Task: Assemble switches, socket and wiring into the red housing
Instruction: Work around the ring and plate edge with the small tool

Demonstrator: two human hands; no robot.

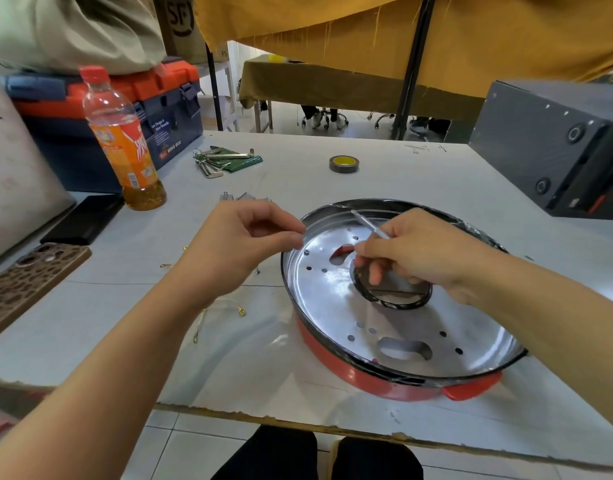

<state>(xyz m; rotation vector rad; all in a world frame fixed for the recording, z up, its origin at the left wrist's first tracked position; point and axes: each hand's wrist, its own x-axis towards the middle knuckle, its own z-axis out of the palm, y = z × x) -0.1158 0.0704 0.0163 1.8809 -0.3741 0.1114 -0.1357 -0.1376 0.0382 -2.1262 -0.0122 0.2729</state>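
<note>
White bench (pixel 332 188) carries the round red housing with its shiny perforated metal plate (pixel 402 341) ahead and to the right, where the right hand (pixel 419 251) pinches a thin silvery tool (pixel 369 224) slanting away leftward, nearer than the left hand (pixel 242 237), fingertips pinched at the rim, contents unclear

At the far left, the dark blue front of the toolbox (pixel 175 133) carried white print, of which only "WING BOX" could be read beside a small red emblem; the smaller lines above it were too blurred to make out. Behind it, a cardboard box (pixel 180 20) bore large black letters "SF", and a smaller "FS" stood lower on its side. The orange label of the drink bottle (pixel 121 140) showed white lettering and a barcode, none of it legible. Faint pen marks on the far table top (pixel 426 148) could not be read.
</note>
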